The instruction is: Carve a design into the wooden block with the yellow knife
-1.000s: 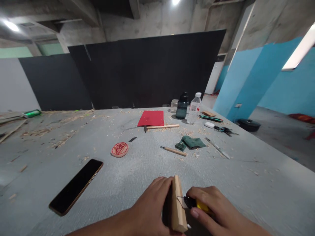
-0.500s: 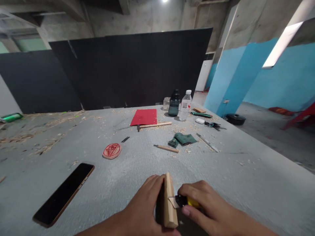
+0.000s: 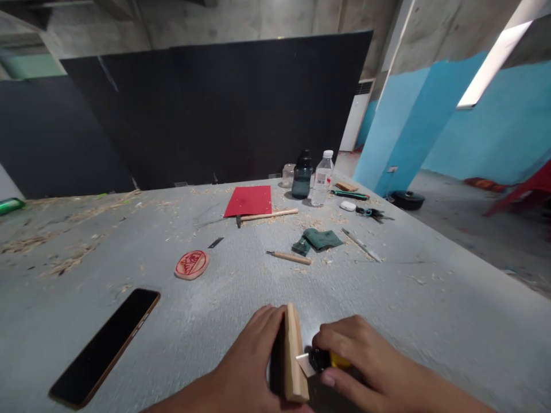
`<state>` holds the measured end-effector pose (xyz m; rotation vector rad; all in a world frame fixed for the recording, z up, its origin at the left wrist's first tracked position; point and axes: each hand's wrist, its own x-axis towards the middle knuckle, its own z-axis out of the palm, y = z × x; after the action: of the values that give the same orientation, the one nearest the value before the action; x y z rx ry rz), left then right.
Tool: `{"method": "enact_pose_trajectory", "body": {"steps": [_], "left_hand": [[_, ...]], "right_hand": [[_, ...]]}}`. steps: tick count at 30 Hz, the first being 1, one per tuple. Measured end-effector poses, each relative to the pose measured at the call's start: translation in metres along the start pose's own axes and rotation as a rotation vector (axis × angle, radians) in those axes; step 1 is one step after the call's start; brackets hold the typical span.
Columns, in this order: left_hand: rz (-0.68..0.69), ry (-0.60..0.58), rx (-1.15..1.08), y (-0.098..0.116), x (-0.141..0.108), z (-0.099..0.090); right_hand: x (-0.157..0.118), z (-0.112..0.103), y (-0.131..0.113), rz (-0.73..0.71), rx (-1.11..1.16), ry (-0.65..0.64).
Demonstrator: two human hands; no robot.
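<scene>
A pale wooden block (image 3: 294, 358) stands on its narrow side near the table's front edge. My left hand (image 3: 249, 355) is wrapped round its left side, with the thumb low at the near end. In my right hand (image 3: 357, 355) is a yellow and black utility knife (image 3: 321, 360), its handle mostly covered by my fingers. The knife's bare blade points left, its tip at the block's right face, towards the lower half.
A phone (image 3: 107, 344) lies at the left, beside a round red-marked wooden piece (image 3: 191, 264). Farther back are a carving tool (image 3: 288, 257), green cloth (image 3: 321, 240), a hammer (image 3: 271, 215), red paper (image 3: 248, 201), a dark bottle (image 3: 302, 178) and a clear bottle (image 3: 322, 180).
The knife blade has moved slightly down along the block's right side, and my right hand has shifted a little right. The camera view has tilted slightly.
</scene>
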<state>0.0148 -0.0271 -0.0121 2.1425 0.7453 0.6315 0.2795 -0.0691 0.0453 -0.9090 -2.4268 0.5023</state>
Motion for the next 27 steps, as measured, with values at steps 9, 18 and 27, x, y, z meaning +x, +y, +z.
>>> {"method": "enact_pose_trajectory", "body": {"steps": [9, 18, 27], "left_hand": [[-0.027, -0.023, 0.054, -0.029, -0.011, 0.010], [-0.027, 0.090, 0.052, -0.007, 0.001, 0.006], [-0.106, 0.165, 0.032, -0.022, 0.022, -0.028]], "right_hand": [[-0.002, 0.004, 0.010, 0.015, 0.017, -0.008], [0.008, 0.007, 0.014, 0.060, 0.023, 0.026], [0.033, -0.032, 0.022, 0.152, -0.104, -0.127]]}}
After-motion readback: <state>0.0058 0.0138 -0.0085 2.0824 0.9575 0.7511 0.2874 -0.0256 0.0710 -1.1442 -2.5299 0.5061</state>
